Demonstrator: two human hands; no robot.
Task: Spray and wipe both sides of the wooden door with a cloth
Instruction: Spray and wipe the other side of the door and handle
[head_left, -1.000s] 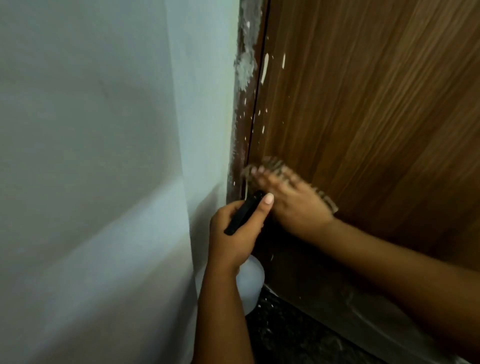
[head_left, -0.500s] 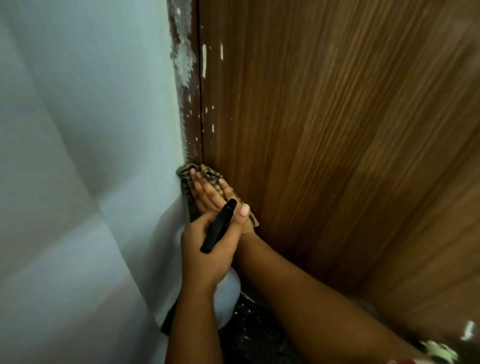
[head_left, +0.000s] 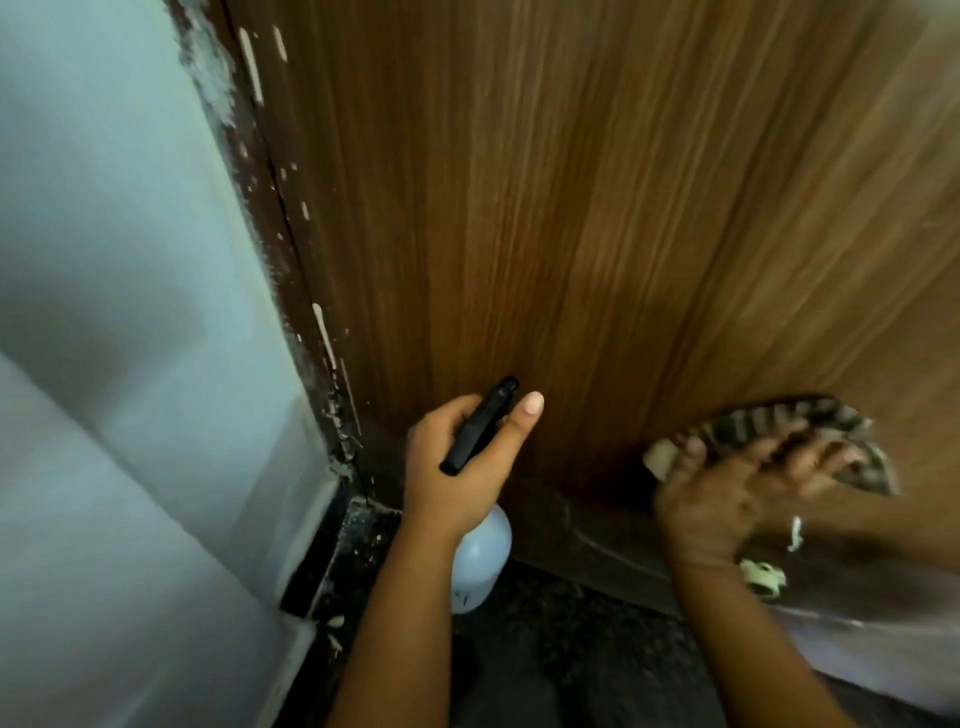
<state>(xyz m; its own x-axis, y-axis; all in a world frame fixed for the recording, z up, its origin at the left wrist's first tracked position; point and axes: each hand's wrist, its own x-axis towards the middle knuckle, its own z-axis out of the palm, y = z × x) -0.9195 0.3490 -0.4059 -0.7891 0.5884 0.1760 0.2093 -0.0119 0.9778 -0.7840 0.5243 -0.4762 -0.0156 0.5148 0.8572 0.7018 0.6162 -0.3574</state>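
The brown wooden door (head_left: 571, 208) fills the upper right of the view, its grain running top to bottom. My left hand (head_left: 462, 467) grips a spray bottle (head_left: 480, 564) by its black head, and the white body hangs below my wrist. Low on the door to the right, my right hand (head_left: 727, 493) presses a dark patterned cloth (head_left: 810, 431) flat against the wood. That hand and the cloth are blurred by motion.
A pale wall (head_left: 130, 312) stands on the left, meeting a dark door frame (head_left: 291, 291) flecked with white paint. A dark speckled floor (head_left: 571, 649) lies below. White scraps (head_left: 761, 577) sit at the door's foot on the right.
My right hand has swept the cloth from the door's left edge by the frame across to the lower right. My left hand holds the bottle much as before.
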